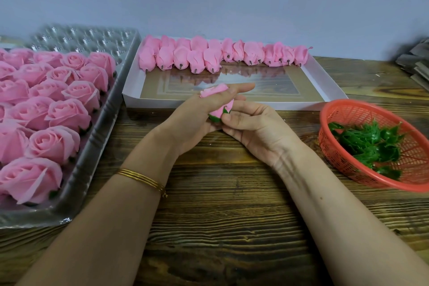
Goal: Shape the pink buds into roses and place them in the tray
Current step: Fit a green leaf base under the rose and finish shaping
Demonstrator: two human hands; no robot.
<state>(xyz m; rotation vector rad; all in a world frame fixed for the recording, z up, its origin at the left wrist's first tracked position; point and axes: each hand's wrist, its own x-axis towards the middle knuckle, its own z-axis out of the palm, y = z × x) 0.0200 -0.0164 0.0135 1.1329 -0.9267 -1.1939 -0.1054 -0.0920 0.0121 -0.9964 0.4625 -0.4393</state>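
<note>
A pink bud (219,109) with a green calyx at its base sits between both hands at the table's middle. My left hand (197,118) wraps its fingers round the bud, index finger stretched over the top. My right hand (253,127) pinches the green base from the right. Several unshaped pink buds (209,55) lie in rows along the far side of a white box lid (329,86). Several finished pink roses (46,109) fill the clear plastic tray (92,146) on the left; its far cells are bare.
A red plastic basket (343,162) with several green calyx pieces (369,146) stands at the right. A stack of grey material (415,60) lies at the far right edge. A plain wall runs behind the wooden table (232,216).
</note>
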